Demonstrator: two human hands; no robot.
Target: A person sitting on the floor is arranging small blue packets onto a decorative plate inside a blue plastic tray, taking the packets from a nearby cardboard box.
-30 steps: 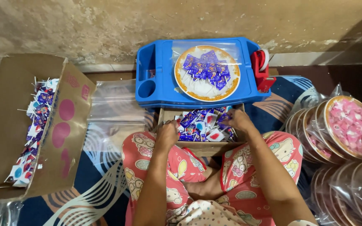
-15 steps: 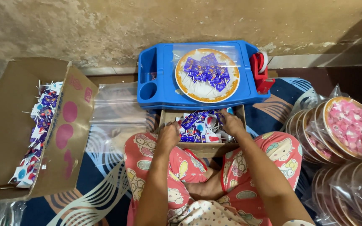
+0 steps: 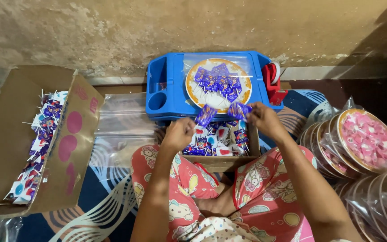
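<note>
My left hand (image 3: 178,133) holds a purple-wrapped lollipop (image 3: 205,115) above a small cardboard box (image 3: 220,162) of wrapped lollipops between my knees. My right hand (image 3: 264,120) grips another purple-wrapped lollipop (image 3: 238,110) just beside it. Both hands hover at the near edge of a blue plastic tray (image 3: 169,92). On the tray lies a round orange-rimmed plate (image 3: 242,92) inside a clear bag, with several purple lollipops on it.
A large open cardboard box (image 3: 5,139) with many lollipops stands at the left. Clear plastic bags (image 3: 122,121) lie on the patterned mat. Stacked round packs of pink sweets (image 3: 366,141) fill the right. A red tape dispenser (image 3: 275,83) sits by the tray.
Both hands rose out of the small box, each now lifting a purple lollipop toward the tray's near edge.
</note>
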